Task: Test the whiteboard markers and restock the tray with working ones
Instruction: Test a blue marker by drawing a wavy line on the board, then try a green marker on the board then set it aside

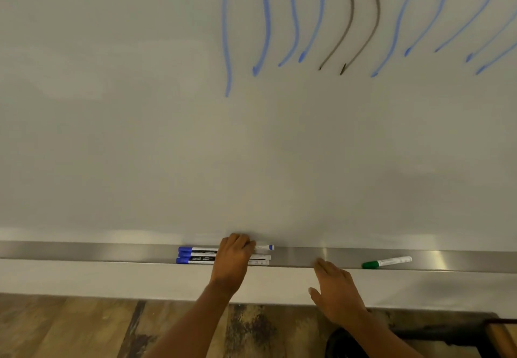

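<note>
Three blue markers under left hand

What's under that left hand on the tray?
Three blue-capped markers lie side by side in the metal tray under the left hand. Their middles are covered, so its grip cannot be seen.

On the black label band of one of the three blue-capped markers in the metal tray, white print reads roughly "camlin". The smaller lines beside it are too fine to read. The green-capped marker carries faint grey print on its white barrel, which is also illegible.
</note>
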Motion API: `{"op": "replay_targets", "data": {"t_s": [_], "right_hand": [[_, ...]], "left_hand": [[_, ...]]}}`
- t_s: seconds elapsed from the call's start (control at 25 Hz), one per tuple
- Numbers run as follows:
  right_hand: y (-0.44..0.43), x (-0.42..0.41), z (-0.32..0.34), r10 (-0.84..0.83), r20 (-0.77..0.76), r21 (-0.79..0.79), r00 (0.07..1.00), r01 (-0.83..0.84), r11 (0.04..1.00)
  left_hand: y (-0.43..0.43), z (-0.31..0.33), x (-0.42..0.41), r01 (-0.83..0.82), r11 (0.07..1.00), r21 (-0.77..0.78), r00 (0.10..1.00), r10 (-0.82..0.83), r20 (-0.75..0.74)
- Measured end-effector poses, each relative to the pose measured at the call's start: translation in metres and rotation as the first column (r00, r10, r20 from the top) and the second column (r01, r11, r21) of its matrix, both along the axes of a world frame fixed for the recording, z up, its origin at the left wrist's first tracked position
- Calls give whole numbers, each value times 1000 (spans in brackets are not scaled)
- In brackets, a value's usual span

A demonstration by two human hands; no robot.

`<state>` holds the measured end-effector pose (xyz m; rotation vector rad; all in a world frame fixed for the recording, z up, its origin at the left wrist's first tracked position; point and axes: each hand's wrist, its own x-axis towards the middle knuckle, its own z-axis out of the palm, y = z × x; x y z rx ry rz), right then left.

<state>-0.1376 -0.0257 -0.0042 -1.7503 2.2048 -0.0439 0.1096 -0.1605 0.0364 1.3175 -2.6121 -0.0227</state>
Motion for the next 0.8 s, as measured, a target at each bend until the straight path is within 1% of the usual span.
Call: {"op": "replay_targets", "data": {"t_s": [0.12, 0.44, 0.6, 0.68, 0.8], "right_hand": [[1, 4, -11, 28, -45, 55, 999, -25, 998], [0, 7, -14, 38, -77, 70, 996, -33, 997], [0, 6, -12, 37, -71, 89, 997, -31, 996], [-1, 4, -9, 31, -52, 63, 998, -28, 998], [-1, -11, 1, 8, -62, -31, 998, -10, 999]], "left_hand": [[-4, -12, 1, -4, 1000, 2, 1000, 4, -13], [-4, -29, 10, 46, 999, 22, 999, -46, -27], [-1, -35, 13, 35, 998, 42, 999, -34, -10], [1, -35, 11, 13, 998, 67, 1000, -12, -4], [11, -35, -1, 26, 995, 95, 999, -23, -30]]}}
